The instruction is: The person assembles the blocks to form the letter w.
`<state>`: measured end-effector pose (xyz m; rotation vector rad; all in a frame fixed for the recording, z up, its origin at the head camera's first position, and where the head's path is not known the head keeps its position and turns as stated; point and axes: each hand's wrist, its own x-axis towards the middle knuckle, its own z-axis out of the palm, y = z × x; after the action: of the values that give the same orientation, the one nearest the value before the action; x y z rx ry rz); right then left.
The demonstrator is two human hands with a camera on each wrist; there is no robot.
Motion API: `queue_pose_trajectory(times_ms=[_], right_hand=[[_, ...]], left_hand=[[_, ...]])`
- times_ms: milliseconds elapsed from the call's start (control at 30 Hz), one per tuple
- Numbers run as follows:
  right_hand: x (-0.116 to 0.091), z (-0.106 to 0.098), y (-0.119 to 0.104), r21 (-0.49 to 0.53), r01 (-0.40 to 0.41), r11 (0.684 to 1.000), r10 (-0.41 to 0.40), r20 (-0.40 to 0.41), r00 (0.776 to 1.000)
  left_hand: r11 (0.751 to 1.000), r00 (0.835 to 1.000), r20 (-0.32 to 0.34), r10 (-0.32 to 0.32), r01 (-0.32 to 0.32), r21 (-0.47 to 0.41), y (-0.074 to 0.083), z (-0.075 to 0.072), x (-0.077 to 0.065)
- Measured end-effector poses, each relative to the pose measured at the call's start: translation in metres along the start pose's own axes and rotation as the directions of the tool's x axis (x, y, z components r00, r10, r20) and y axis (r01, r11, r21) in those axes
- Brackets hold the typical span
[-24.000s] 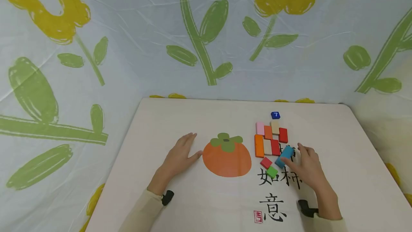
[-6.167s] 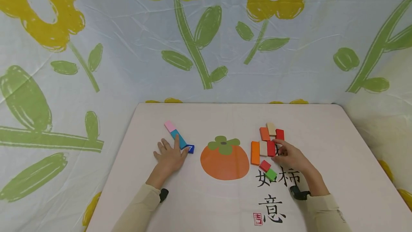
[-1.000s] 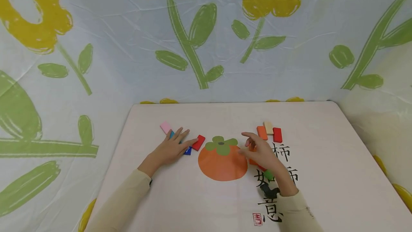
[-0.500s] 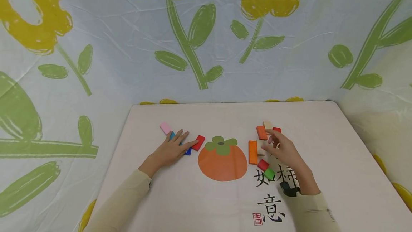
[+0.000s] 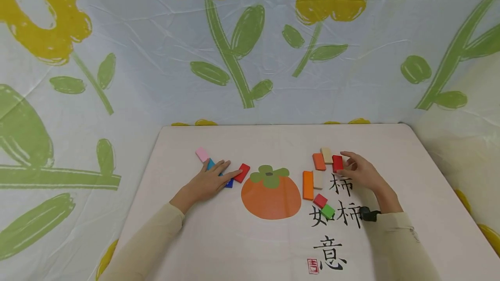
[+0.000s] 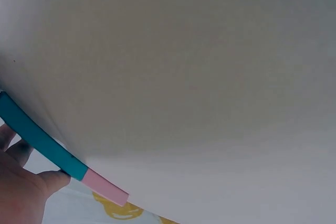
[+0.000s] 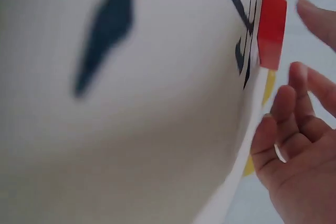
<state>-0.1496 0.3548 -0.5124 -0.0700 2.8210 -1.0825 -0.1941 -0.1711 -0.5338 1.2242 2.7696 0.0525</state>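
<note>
In the head view my left hand (image 5: 208, 182) rests with fingers spread over a slanting row of blocks. The row holds a pink block (image 5: 202, 154), a blue block (image 5: 210, 164), a dark blue block (image 5: 229, 183) partly hidden by the hand, and a red block (image 5: 242, 171) under a fingertip. The left wrist view has the thumb and fingers beside the blue block (image 6: 44, 142). My right hand (image 5: 361, 170) reaches around the right side of another red block (image 5: 337, 163), thumb and forefinger apart. A gap shows between fingers and red block (image 7: 272, 32) in the right wrist view.
Beside that red block lie an orange-red block (image 5: 319, 161) and a cream block (image 5: 326, 155). Nearer are an orange block (image 5: 307, 184), a second cream block (image 5: 318, 180), a small red block (image 5: 320, 200) and a green block (image 5: 327, 210). A flat printed persimmon (image 5: 271, 200) sits mid-table.
Pink, blue and dark blue blocks, then one red block, have gone from the right group to the left row. Over the last second my right hand moved rightward from the persimmon; my left stayed.
</note>
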Motion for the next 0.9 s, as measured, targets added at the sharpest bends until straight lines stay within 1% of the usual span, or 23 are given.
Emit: queue_pose_trajectory(times_ms=[133, 300, 567, 767, 900], right_hand=[[0.006, -0.003, 0.007, 0.028, -0.035, 0.999, 0.033, 0.066, 0.997], [0.009, -0.004, 0.011, 0.050, -0.036, 0.998, 0.030, 0.112, 0.993], [0.012, -0.004, 0.015, 0.056, -0.024, 0.998, 0.016, 0.130, 0.991], [0.012, -0.003, 0.013, 0.046, -0.045, 0.998, 0.039, 0.130, 0.991], [0.012, -0.003, 0.012, 0.043, -0.050, 0.998, 0.045, 0.129, 0.991]], left_hand=[[1.000, 1.000, 0.008, -0.001, 0.001, -0.003, 0.001, -0.002, 0.000], [1.000, 1.000, 0.023, -0.009, 0.009, -0.008, 0.002, -0.005, 0.000], [1.000, 0.999, 0.037, -0.012, 0.013, -0.018, 0.003, -0.006, 0.001], [1.000, 0.999, 0.041, -0.017, 0.017, -0.010, 0.002, -0.004, 0.000], [1.000, 0.999, 0.033, -0.018, 0.019, -0.022, 0.001, -0.003, 0.001]])
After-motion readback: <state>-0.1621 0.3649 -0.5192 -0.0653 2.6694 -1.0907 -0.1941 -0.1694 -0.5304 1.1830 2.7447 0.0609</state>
